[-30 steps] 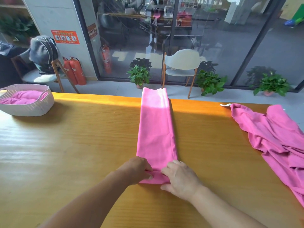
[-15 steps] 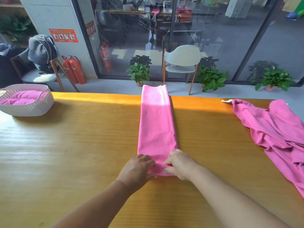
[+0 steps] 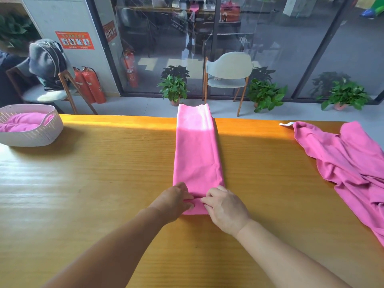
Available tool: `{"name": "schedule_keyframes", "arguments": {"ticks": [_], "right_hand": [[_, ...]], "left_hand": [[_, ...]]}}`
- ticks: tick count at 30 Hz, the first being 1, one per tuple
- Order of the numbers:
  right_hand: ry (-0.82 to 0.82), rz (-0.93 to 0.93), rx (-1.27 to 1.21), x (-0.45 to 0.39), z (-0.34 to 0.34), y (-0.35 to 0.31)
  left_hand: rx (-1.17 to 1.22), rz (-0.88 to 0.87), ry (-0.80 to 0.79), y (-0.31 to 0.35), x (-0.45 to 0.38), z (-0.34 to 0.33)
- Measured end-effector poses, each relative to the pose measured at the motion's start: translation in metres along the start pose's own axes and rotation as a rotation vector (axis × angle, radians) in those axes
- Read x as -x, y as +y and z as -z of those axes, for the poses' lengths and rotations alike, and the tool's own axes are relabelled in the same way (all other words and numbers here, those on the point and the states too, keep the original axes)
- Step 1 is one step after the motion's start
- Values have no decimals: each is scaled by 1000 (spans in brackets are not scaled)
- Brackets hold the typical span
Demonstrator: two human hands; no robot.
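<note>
A pink towel (image 3: 195,150), folded into a long narrow strip, lies across the middle of the wooden table (image 3: 104,183) and reaches over its far edge. Its near end is turned into a small roll. My left hand (image 3: 173,201) grips the roll's left side with curled fingers. My right hand (image 3: 225,208) grips its right side, fingertips tucked at the seam. Both hands meet at the roll's middle.
A white woven basket (image 3: 41,134) holding pink cloth stands at the far left. A loose, crumpled pink towel (image 3: 349,165) spreads over the right side. Beyond the table are chairs, potted plants, fire extinguishers and a glass wall.
The near end of the strip has been rolled away from me, and both hands have moved with it slightly further up the towel.
</note>
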State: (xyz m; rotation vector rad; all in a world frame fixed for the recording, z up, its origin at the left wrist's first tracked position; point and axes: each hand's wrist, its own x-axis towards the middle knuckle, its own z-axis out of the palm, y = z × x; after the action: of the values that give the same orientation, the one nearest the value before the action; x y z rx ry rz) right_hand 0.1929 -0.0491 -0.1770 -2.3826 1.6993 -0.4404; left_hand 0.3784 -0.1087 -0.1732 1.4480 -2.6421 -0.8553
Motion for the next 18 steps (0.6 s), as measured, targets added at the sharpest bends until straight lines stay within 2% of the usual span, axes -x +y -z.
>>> {"name": "schedule_keyframes", "arguments": {"ticks": [4,9,13,18], "right_hand": [[-112,-17,68,2,-3,3],[-190,-80,60,-14,1,8],[-231,-166,-7,-25,10,13],[-301,-278,-66,-36,15,19]], "left_hand": [[-65,-71,33,-5,-5,-1],[-108,-75,195,-6,-8,2],[-182,-133,159,-11,0,-11],[-120,-94,192,-8,4,-11]]}}
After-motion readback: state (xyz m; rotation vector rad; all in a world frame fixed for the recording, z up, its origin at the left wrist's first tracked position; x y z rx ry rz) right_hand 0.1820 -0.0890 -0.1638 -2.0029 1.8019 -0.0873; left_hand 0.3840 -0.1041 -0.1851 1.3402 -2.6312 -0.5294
